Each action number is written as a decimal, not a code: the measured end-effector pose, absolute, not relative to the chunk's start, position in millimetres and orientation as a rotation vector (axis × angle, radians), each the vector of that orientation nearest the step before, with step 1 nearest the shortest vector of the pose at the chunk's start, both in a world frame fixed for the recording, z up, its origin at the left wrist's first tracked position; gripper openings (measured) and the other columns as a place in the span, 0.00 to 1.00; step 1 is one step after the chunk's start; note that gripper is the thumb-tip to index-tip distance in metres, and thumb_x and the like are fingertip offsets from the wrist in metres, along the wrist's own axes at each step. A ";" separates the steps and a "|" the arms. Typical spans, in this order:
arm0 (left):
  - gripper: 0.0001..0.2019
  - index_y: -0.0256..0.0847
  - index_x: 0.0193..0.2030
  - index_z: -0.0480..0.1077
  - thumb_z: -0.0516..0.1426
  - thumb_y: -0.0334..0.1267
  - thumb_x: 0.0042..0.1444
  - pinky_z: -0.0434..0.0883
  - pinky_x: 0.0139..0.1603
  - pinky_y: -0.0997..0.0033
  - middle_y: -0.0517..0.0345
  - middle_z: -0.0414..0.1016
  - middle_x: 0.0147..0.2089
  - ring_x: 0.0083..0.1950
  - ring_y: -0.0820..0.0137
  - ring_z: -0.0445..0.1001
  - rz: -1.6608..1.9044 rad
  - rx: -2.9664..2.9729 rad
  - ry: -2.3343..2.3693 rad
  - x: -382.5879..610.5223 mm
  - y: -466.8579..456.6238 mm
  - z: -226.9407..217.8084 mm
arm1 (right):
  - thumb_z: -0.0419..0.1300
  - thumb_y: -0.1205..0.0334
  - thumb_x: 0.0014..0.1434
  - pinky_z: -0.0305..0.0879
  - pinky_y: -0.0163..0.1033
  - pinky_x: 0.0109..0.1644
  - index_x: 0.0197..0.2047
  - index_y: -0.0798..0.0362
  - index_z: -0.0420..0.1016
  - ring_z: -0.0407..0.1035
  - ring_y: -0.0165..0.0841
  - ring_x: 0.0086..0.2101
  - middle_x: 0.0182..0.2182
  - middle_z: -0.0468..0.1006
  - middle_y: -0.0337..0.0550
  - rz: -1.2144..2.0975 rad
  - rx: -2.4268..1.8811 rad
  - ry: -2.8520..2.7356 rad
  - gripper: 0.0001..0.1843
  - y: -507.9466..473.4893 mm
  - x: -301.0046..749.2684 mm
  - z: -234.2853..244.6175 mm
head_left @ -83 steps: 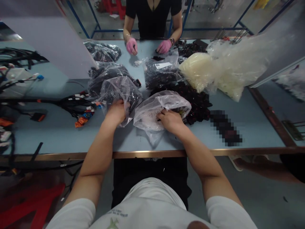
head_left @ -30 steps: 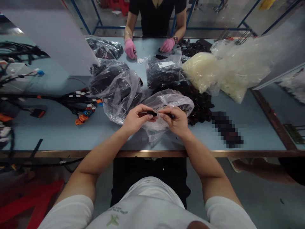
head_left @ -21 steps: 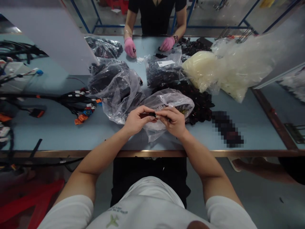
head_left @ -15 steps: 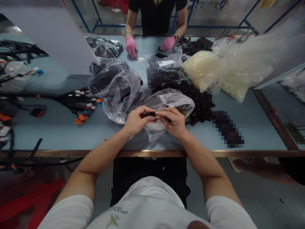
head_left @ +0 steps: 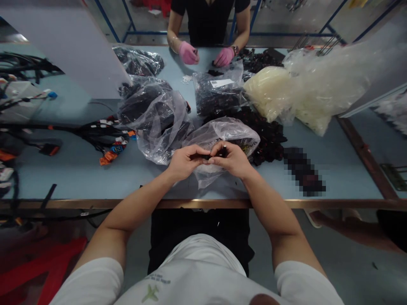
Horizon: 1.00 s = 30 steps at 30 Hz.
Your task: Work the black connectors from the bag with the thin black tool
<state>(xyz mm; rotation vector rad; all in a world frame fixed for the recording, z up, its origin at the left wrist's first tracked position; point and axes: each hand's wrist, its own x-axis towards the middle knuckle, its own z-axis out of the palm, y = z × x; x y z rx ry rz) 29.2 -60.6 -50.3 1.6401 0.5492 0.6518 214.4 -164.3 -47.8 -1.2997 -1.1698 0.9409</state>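
My left hand (head_left: 187,162) is closed in a pinch on a small black plastic connector (head_left: 206,157). Against its other end press the thumb and forefinger of my right hand (head_left: 233,160). A thin dark piece with a pale tip (head_left: 224,148) sticks up between my right hand's fingers; its kind is too small to tell. Both hands are just over the front of an open clear plastic bag (head_left: 203,180) with small pieces in it. Fingers hide most of the connector.
Black connectors lie in a pile (head_left: 270,142) to the right. Bagged black parts (head_left: 216,95) and a bag of pale yellow pieces (head_left: 269,91) stand behind. A wire harness (head_left: 76,131) stretches across the left. Opposite, a co-worker's pink-gloved hands (head_left: 189,54) handle small parts.
My right hand's fingers have curled in, and the pale-tipped piece now shows between them. The co-worker's glove on the left has lifted away from the small white pieces.
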 end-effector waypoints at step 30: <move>0.16 0.39 0.44 0.74 0.72 0.41 0.55 0.88 0.49 0.55 0.56 0.83 0.40 0.43 0.61 0.88 0.675 1.327 0.607 29.0 -58.7 -36.4 | 0.61 0.61 0.68 0.76 0.47 0.45 0.50 0.50 0.87 0.83 0.51 0.47 0.50 0.88 0.58 0.228 -2.321 -1.933 0.13 -165.8 230.7 -51.3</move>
